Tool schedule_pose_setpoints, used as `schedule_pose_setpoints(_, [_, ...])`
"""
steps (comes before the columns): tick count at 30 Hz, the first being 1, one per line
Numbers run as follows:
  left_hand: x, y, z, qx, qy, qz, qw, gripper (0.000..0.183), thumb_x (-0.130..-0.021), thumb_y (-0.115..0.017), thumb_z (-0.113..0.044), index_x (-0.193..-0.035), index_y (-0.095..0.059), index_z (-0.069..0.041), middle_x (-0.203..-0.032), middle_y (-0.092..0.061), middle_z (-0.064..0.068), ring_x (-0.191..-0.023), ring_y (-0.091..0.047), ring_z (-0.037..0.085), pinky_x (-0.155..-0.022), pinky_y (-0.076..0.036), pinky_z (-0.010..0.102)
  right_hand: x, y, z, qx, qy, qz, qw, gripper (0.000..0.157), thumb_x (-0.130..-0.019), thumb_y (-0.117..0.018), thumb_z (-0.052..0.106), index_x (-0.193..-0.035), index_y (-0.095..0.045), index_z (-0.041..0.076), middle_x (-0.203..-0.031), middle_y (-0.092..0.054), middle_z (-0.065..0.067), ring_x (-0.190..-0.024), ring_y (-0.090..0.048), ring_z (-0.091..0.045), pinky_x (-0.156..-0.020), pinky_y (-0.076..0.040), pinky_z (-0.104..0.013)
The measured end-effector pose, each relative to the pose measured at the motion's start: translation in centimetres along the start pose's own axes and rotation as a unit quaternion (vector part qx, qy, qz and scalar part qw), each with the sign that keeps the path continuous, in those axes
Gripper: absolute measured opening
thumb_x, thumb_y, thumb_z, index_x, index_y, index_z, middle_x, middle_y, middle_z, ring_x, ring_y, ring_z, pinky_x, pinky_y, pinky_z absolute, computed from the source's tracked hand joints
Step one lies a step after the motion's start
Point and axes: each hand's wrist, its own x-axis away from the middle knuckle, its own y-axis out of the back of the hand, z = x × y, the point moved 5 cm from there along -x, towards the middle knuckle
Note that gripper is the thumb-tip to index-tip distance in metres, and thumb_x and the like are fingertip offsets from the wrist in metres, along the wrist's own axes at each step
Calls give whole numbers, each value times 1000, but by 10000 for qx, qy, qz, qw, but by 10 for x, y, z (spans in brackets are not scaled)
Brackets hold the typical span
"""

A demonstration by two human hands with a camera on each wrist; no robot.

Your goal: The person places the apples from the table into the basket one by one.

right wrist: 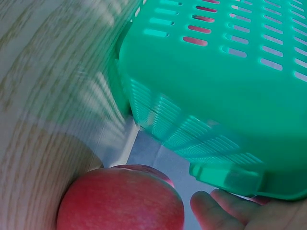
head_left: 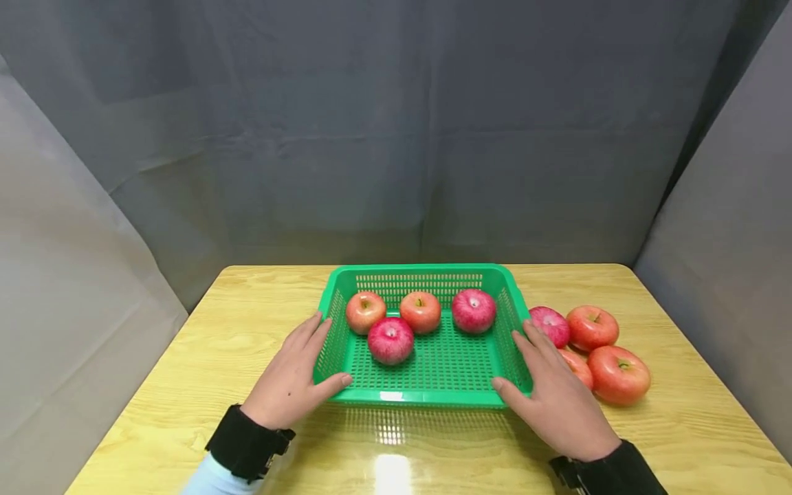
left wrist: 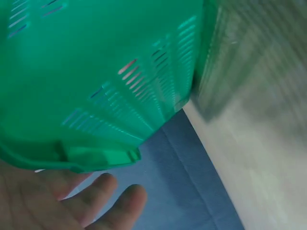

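A green plastic basket (head_left: pixel 402 397) with slotted walls stands on the table. Inside it are two orange-red apples (head_left: pixel 366 313) and two dark pinkish-red apples (head_left: pixel 390 341). My left hand (head_left: pixel 293 381) lies along the basket's left side, fingers extended and thumb at the front rim. On the opposite side, my right hand (head_left: pixel 557 405) is placed likewise, its thumb by the front right corner. Both wrist views show relaxed fingers beside the rim of the basket (left wrist: pixel 72 72); firm contact is hard to judge. Near the right hand, an apple (right wrist: pixel 120 201) sits on the table.
Several more apples (head_left: pixel 619 375) cluster on the wooden table (head_left: pixel 185 385) right of the basket, one partly behind the right hand. A grey cloth (head_left: pixel 427 137) hangs behind the table, and pale cloth panels (head_left: pixel 68 275) flank both sides.
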Motion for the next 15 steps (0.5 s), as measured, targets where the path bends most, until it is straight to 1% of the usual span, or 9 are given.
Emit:
schedule_pose_setpoints(3, [9, -5, 6, 122, 200, -33, 9997, 96, -83, -49, -72, -148, -26, -5, -154, -20, 12, -137, -16, 25, -103, -33, 54, 0, -4, 1, 11, -19, 63, 10000, 85, -87, -50, 65, -147, -31, 7, -155, -14, -9, -137, -15, -27, -94, -38, -63])
schedule_pose_setpoints(6, [13, -8, 9, 296, 268, -33, 9992, 94, -85, -49, -70, -148, -26, -4, -155, -18, 10, -137, -15, 24, -104, -32, 54, 0, -6, 2, 45, -62, 113, 9999, 87, -87, -48, 67, -147, -30, 8, -156, -14, -9, -136, -16, -28, -93, -38, -63])
schedule_pose_setpoints(12, [12, -13, 12, 621, 306, -220, 9974, 91, -86, -50, -67, -149, -24, -7, -156, -16, 5, -137, -15, 20, -104, -32, 52, 0, -2, -1, 10, -46, 121, 9999, 85, -88, -49, 64, -148, -28, 7, -156, -12, -8, -135, -18, -31, -92, -38, -65])
schedule_pose_setpoints(15, [11, -17, 13, 867, 352, -389, 9948, 89, -87, -53, -63, -149, -23, -8, -156, -14, 4, -137, -15, 18, -103, -34, 53, -2, -1, -2, 5, -10, 166, 9999, 84, -89, -49, 63, -148, -28, 7, -156, -10, -8, -134, -20, -33, -91, -38, -65])
